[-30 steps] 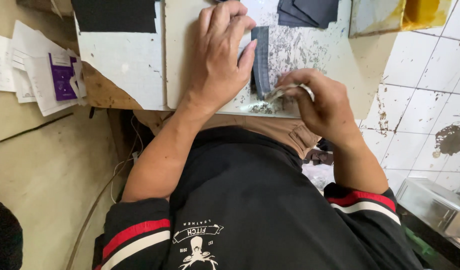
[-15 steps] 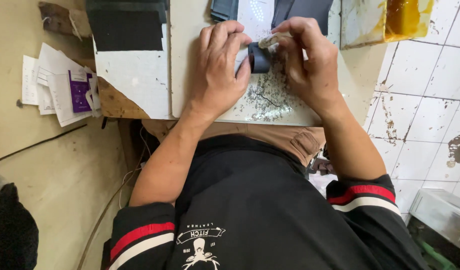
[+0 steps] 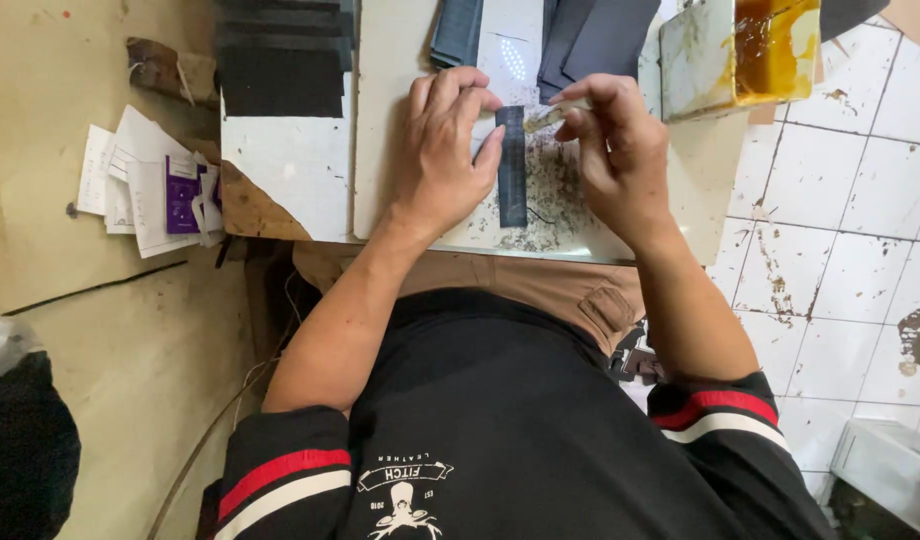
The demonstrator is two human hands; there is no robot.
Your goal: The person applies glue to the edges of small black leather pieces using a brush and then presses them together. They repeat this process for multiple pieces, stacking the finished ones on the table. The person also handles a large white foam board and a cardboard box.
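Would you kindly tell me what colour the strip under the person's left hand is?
The strip is dark blue-grey, seen best in the head view.

The tool (image 3: 552, 113) between the right hand's (image 3: 620, 165) fingers (image 3: 580, 105) is mostly hidden in the grip, its kind unclear. The left hand (image 3: 442, 150) covers the surface (image 3: 400, 60) beside the strip (image 3: 512, 165). Beyond the fingers, the dark sheets (image 3: 590, 40), black stack (image 3: 280, 70) and stained container (image 3: 740, 50) are cut off by the top edge.

Dark navy strip (image 3: 512, 165) on stained white board (image 3: 400, 120).
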